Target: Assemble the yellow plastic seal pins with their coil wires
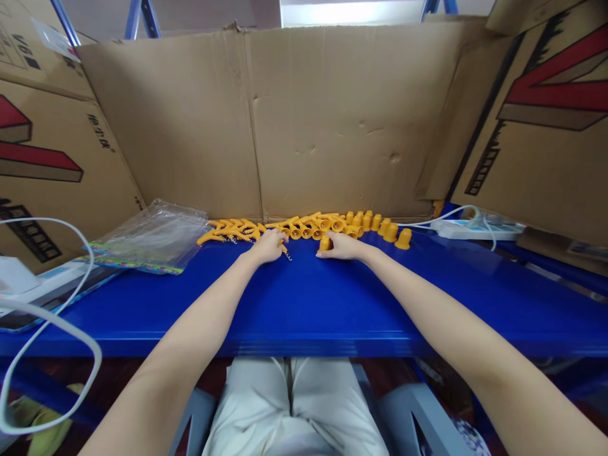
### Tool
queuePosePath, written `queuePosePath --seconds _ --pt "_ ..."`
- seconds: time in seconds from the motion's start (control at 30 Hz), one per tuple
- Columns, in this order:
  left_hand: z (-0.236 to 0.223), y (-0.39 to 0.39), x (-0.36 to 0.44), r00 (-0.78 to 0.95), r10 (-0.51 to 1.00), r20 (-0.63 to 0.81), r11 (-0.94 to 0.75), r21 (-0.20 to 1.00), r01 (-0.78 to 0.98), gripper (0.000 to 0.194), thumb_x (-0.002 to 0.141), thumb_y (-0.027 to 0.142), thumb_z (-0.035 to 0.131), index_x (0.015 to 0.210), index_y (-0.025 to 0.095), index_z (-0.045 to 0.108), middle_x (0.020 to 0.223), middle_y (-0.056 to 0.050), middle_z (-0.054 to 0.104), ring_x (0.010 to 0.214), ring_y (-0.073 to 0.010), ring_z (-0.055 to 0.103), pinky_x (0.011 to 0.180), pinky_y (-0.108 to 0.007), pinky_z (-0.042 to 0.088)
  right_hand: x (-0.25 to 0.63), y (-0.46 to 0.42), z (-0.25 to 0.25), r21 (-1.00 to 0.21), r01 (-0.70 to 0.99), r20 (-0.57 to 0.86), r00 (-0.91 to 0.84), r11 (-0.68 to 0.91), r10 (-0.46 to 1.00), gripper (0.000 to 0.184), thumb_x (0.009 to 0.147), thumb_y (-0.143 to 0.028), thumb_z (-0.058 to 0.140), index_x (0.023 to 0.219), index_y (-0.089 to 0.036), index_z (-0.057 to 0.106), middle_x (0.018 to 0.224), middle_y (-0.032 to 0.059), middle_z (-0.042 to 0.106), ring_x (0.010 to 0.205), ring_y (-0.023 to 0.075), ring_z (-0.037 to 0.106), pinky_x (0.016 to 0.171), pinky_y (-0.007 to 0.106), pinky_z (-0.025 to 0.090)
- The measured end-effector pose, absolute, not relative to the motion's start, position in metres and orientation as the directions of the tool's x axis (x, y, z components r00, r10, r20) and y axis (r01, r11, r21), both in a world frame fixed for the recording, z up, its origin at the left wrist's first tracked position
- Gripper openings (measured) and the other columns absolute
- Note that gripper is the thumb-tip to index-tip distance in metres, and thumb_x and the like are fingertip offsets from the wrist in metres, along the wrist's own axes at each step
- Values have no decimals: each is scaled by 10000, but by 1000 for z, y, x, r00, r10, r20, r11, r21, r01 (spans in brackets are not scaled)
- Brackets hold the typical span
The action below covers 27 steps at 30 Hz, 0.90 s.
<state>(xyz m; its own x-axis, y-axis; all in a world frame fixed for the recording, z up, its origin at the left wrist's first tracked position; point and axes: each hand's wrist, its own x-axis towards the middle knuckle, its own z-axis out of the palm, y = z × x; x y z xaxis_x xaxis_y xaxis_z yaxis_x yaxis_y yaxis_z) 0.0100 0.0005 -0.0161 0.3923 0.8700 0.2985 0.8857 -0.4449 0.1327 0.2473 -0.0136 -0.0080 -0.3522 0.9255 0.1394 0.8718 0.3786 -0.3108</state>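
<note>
My right hand (344, 246) pinches a small yellow plastic cap (325, 244), upright at the table surface. My left hand (270, 246) is closed around a yellow piece with a metal spiral (287, 254) sticking out below the fingers; most of that piece is hidden. Left of it lies a row of curved yellow plastic pieces (232, 227), some with metal spirals. Behind and between my hands more yellow pieces rest with their round open ends (306, 234) facing me. To the right stand several yellow caps (403, 239) in a slanting line.
Cardboard walls (351, 120) enclose the blue table (304, 310) at the back and sides. Clear plastic bags (152, 237) lie at the left. A white power strip (475, 229) sits at the right, and a white cable (95, 348) loops over the left front edge.
</note>
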Motion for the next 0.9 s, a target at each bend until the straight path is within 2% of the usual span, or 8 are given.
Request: queuePosePath --seconds 0.1,0.2,0.27,0.33,0.47,0.57,0.67,0.9 --pt "-17 0 4 350 918 184 -371 94 924 524 722 54 465 1188 199 656 1319 -96 583 1223 -261 518 1043 -381 397 248 -13 -9 -354 847 142 -371 397 918 282 749 -396 716 881 -186 583 959 69 687 877 214 653 726 279 486" --pt "-15 -2 2 303 944 131 -314 73 947 538 765 122 465 1266 262 605 1370 -83 549 1245 -294 502 1033 -457 398 245 -14 -9 -316 861 158 -368 400 917 266 765 -396 699 867 -181 579 972 82 685 891 225 651 740 294 483" --pt "-12 -4 3 259 958 126 -267 45 963 506 788 174 466 1266 265 606 1312 -107 586 1228 -321 512 1001 -486 413 243 -15 -9 -253 889 167 -349 382 922 273 776 -411 684 871 -180 576 981 95 681 908 244 645 753 318 477" --pt "-9 -6 3 249 959 133 -257 46 965 468 785 196 480 1222 251 638 1222 -115 633 1176 -308 551 977 -438 432 242 -15 -9 -184 910 182 -340 371 923 273 783 -412 674 890 -181 575 995 102 674 932 262 635 770 343 468" --pt "-5 -9 4 287 951 118 -303 163 939 349 749 241 524 1051 215 696 1039 -72 696 1010 -234 625 873 -293 462 244 -12 -9 -105 910 244 -367 400 898 243 781 -313 671 952 -169 579 1008 109 664 928 254 626 757 331 457" --pt "-3 -12 6 277 956 101 -293 231 928 287 718 284 544 955 198 681 906 -52 701 867 -214 638 752 -273 463 247 -9 -10 -85 891 285 -407 445 868 240 762 -206 661 987 -152 595 1016 113 665 924 239 625 754 308 455" --pt "-3 -13 8 278 948 156 -311 261 914 235 703 319 548 868 193 658 826 -44 683 794 -207 626 678 -271 438 248 -8 -10 -82 868 306 -445 489 842 258 761 -172 651 1017 -150 623 1081 120 665 991 247 620 818 316 455" --pt "-1 -14 9 258 921 291 -335 258 906 309 720 371 530 936 195 663 798 -51 671 794 -223 622 670 -288 416 246 -15 -4 -30 853 328 -483 520 812 292 832 -265 614 1108 -183 661 1174 108 657 1086 266 605 912 353 439"
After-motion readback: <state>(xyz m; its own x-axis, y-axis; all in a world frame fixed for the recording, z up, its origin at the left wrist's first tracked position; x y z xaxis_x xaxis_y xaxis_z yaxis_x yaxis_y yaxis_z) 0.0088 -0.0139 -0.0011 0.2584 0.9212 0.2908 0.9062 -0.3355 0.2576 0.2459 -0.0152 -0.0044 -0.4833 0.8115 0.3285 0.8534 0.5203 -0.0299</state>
